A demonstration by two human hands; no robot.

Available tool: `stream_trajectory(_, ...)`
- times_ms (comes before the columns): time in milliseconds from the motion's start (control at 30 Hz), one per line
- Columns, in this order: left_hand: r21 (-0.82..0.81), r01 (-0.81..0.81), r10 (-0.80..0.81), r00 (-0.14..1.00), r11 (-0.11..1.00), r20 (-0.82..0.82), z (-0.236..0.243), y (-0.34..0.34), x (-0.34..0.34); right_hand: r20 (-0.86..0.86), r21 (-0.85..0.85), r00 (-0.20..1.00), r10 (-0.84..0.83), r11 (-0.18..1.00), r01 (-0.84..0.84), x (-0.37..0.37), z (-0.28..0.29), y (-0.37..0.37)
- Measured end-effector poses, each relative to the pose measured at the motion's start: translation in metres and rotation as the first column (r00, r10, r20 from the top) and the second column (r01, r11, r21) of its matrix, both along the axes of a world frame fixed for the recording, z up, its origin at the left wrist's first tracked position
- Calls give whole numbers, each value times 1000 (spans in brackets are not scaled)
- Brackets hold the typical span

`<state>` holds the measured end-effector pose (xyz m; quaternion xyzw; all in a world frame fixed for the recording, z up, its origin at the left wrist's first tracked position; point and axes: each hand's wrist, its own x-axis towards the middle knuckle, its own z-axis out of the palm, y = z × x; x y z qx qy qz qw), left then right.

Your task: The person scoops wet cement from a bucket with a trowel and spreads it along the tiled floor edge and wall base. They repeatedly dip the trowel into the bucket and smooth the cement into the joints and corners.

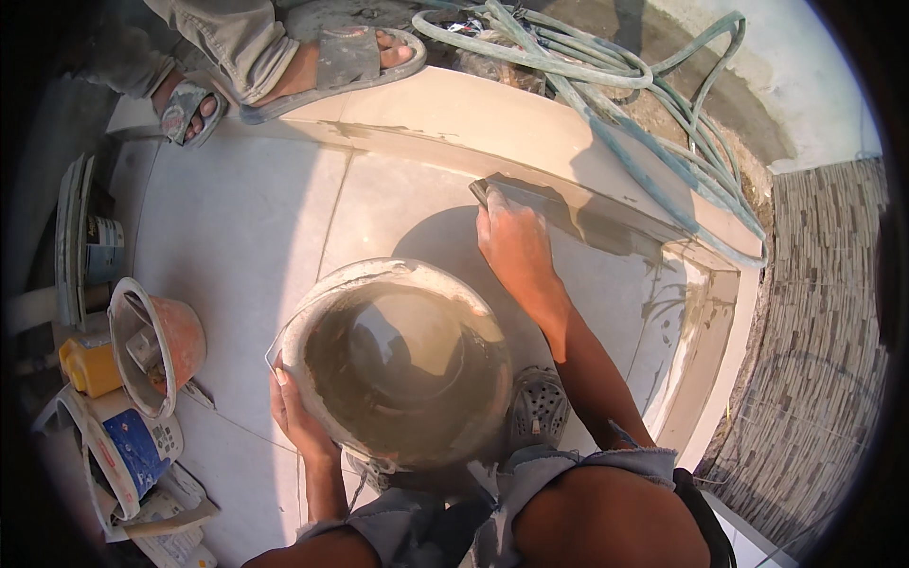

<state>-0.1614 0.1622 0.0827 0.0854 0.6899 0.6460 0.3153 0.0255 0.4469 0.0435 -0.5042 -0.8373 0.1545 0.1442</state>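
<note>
The left head camera looks steeply down from above the wearer's bare legs (pixel 606 516), near enough that the round bucket (pixel 295 355) looms at mid-frame, and faces forward across the floor tiles (pixel 222 222) (a dark fisheye rim rounds off the corners) to another person's slide sandals (pixel 347 62) at the top.

Bright sunlight whitens the tiles (pixel 402 194) left of the fingers (pixel 484 225) of the right hand (pixel 519 248); a curved shadow (pixel 434 244) lies below them. Farther left is dimmer shade (pixel 213 213); edges bend near the black rim.
</note>
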Motion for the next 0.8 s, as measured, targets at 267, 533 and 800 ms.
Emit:
stream_trajectory(267,25,-39,39,999,999,19,8,9,8,238,279,799,-552,827,488,224,0,0)
stream_trajectory(533,-3,-3,3,1000,1000,-17,-4,5,5,91,130,972,-215,970,203,62,-17,-2)
stream_trajectory(800,-30,-22,22,1000,999,18,-6,3,3,-3,24,969,-247,969,247,70,37,-10)
